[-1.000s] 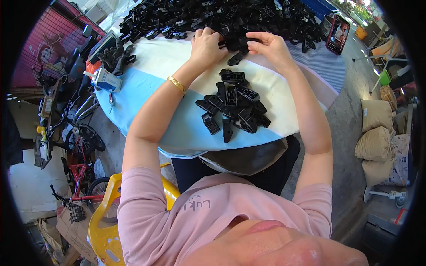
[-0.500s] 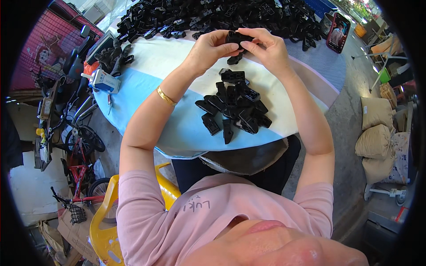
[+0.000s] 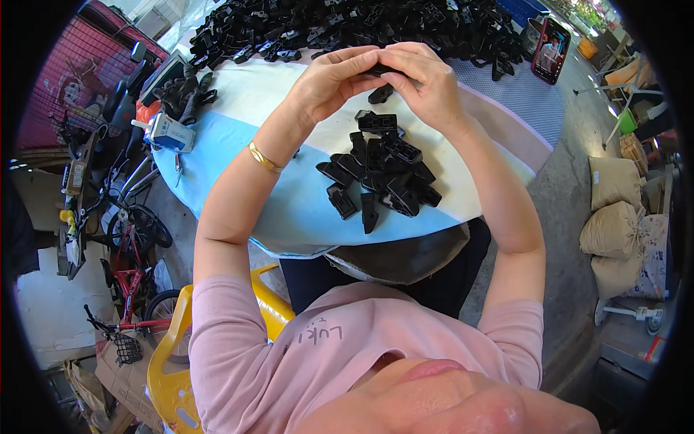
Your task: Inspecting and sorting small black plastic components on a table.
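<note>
Both hands meet over the far half of the cloth-covered table (image 3: 289,217). Between them is a small black plastic part (image 3: 378,70), mostly covered by fingers. My left hand (image 3: 334,81) grips it from the left, fingers closed. From the right, my right hand (image 3: 425,81) closes over it with thumb and bent fingers. Another black part (image 3: 380,94) lies just below the hands. Closer to me sits a small heap of similar black parts (image 3: 376,159). Beyond my hands spreads a large pile of black parts (image 3: 347,29) along the table's far side.
At the table's left stand a blue-and-white box (image 3: 170,133) and dark gloves (image 3: 182,94). A phone (image 3: 551,50) is propped up at the far right. A yellow plastic chair (image 3: 173,362) is by my left side; tan sacks (image 3: 611,217) are stacked on the floor at right.
My fingers have folded further over the black part, hiding more of it. The right hand has turned and moved slightly left, over it. The heap looks the same.
</note>
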The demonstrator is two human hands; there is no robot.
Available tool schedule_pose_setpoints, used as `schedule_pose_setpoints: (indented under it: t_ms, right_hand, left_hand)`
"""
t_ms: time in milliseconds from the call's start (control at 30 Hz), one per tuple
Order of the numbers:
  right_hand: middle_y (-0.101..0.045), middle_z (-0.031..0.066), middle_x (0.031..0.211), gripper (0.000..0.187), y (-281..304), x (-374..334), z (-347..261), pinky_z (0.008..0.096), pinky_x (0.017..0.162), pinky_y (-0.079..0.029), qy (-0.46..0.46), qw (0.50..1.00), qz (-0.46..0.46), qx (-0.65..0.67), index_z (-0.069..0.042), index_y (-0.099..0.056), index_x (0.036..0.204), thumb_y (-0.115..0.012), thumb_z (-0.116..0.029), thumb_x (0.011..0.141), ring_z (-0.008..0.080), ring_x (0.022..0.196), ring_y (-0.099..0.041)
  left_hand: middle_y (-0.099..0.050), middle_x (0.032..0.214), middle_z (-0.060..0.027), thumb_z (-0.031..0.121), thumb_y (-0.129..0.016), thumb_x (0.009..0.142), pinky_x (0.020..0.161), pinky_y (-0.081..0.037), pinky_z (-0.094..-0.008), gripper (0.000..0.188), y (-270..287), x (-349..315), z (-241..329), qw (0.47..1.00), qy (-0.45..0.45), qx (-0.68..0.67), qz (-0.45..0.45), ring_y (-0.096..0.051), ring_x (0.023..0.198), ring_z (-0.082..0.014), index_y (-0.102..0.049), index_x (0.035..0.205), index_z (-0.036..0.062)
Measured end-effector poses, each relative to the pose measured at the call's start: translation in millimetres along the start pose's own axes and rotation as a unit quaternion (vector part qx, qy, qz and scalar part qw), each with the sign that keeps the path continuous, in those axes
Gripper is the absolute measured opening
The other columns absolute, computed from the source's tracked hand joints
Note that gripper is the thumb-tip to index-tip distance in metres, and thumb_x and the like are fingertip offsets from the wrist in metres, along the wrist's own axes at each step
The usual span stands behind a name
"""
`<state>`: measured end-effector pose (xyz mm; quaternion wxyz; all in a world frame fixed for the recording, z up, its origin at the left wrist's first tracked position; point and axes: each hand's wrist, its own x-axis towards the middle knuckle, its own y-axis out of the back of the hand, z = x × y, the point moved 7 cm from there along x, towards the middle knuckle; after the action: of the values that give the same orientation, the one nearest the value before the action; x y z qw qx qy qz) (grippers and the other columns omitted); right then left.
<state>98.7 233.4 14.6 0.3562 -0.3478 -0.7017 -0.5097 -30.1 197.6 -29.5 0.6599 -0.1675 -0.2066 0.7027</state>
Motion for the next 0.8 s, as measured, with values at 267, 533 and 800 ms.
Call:
schedule_pose_setpoints:
  t_ms: [267, 533, 800]
  right_hand:
    - [-0.061, 0.0084, 0.110, 0.046, 11.9, -3.7, 36.4, 0.0280, 0.080, -0.047, -0.201, 0.953, 0.091, 0.205, -0.005, -0.049, 0.123, -0.067, -0.013, 0.080, 0.0138, 0.096, -0.058]
    - [-0.064, 0.0034, 0.098, 0.032, -10.3, -21.2, 65.2, 0.0342, 0.083, -0.046, -0.131, 0.979, -0.123, -0.098, -0.010, -0.064, 0.104, -0.054, -0.004, 0.074, 0.0248, 0.093, -0.056]
    - [-0.058, 0.0053, 0.111, 0.033, -26.3, -31.6, 59.6, 0.0350, 0.090, -0.044, -0.190, 0.928, -0.253, -0.197, -0.008, -0.061, 0.108, -0.057, -0.004, 0.076, 0.0247, 0.105, -0.050]
  left_hand:
    - [-0.061, 0.104, -0.0154, 0.002, -0.057, 0.085, 0.083, -0.053, -0.0292, 0.032, -10.5, -14.6, 28.9, 0.986, -0.103, 0.123, 0.033, -0.060, 0.096, -0.0209, -0.052, 0.115, -0.0055]
    - [-0.064, 0.095, -0.0065, 0.004, -0.066, 0.075, 0.077, -0.048, -0.0284, 0.026, -96.4, -59.2, 2.7, 0.804, -0.144, 0.517, -0.257, -0.059, 0.086, -0.0158, -0.063, 0.101, 0.0058]
    - [-0.066, 0.098, -0.0053, 0.020, -0.069, 0.078, 0.079, -0.045, -0.0268, 0.032, -76.1, -54.0, -2.0, 0.806, -0.053, 0.445, -0.387, -0.058, 0.087, -0.0120, -0.064, 0.106, 0.0063]
